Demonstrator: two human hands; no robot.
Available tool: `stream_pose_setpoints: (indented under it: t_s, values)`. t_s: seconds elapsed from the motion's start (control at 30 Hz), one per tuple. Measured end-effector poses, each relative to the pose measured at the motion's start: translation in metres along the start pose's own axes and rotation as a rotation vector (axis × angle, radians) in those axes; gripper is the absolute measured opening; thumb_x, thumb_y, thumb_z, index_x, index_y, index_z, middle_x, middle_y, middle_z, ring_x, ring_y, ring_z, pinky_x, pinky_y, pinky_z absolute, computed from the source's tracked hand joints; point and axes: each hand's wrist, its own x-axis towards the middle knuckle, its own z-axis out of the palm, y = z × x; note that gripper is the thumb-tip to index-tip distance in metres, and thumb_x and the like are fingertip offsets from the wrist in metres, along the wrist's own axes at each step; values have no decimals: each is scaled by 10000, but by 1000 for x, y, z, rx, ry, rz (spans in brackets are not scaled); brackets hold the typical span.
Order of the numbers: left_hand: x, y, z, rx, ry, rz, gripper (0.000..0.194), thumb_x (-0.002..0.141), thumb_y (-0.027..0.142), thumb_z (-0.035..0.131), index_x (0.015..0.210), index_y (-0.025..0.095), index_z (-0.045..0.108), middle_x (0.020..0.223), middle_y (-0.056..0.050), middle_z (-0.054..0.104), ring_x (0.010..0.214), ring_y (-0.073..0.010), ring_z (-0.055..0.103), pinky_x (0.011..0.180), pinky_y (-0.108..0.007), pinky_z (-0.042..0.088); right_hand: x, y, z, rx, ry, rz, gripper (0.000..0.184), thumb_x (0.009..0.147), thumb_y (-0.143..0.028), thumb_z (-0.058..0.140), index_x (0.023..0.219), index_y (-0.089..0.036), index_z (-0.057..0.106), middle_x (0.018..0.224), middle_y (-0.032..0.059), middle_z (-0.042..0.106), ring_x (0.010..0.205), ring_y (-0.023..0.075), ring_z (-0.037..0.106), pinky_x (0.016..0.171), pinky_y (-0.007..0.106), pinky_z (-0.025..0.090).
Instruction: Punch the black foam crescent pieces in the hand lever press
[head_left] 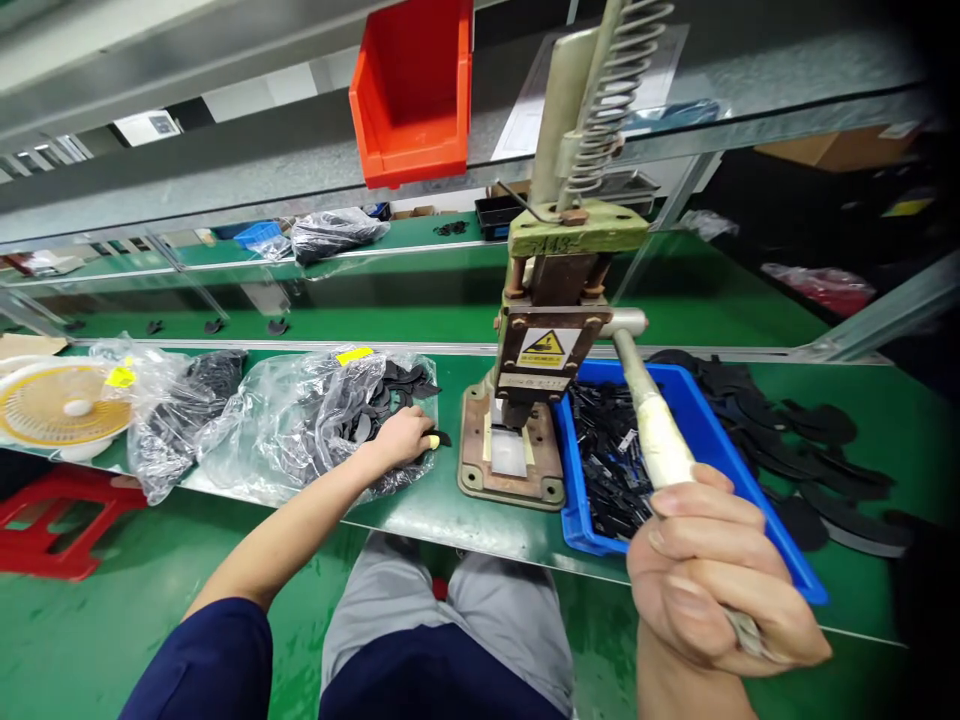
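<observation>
My right hand (724, 575) is wrapped round the pale, tape-covered lever handle (664, 440) of a hand press. The press (551, 330) stands on the bench with a warning label on its ram block. A pale block (509, 454) sits on its base plate, below the ram. Left of the press, my left hand (407, 436) is closed, with a yellow cover on one fingertip. A small black flat part (444, 438) sticks out from its fingers. That hand is over the edge of a clear plastic bag (300, 400) of black curved pieces (390, 390).
A blue bin (690, 390) full of black parts stands right of the press, beside several dark curved pieces (825, 460). An orange bin (412, 100) hangs above. Further left are another bag (187, 400), a fan (64, 405) and a red stool (67, 515).
</observation>
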Motion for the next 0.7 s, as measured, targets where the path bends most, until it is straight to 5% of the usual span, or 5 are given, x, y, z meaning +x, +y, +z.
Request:
stream_pose_setpoints:
  t_s: [0.17,0.3,0.47,0.57,0.7]
  values:
    - [10,4,-8,-69,-99,-42,229,803,153,661,1018,158,740,1033,-104,664,1020,-234,611,880,-286,477,-1,0,-1,-2,-13,17,277,731,-193,621,530,-177,431,629,-27,613,693,173,632,817,504,503]
    - [9,9,-20,-180,-138,-164,227,744,127,701,968,158,679,908,-51,674,826,-192,616,712,-262,451,-2,-2,-4,-6,-11,35,245,729,-190,614,547,-176,452,645,-26,621,709,176,631,838,518,495]
    - [7,7,-28,-374,68,-275,180,728,83,685,863,173,606,746,9,634,695,-148,575,638,-241,415,-3,-3,-2,2,-35,63,201,712,-159,592,567,-186,455,629,-31,608,715,174,615,846,507,483]
    - [13,14,-26,-679,200,-343,237,689,31,688,862,162,594,730,27,618,615,-108,555,600,-223,441,-3,-4,0,12,10,67,199,715,-154,576,571,-195,445,609,-39,582,694,165,591,840,495,474]
    - [27,39,-23,-1312,187,-416,410,632,99,808,993,135,617,758,19,644,545,-87,579,527,-218,503,-2,-8,-2,-5,-52,123,176,741,-142,570,601,-199,480,631,-39,575,738,178,579,873,533,452]
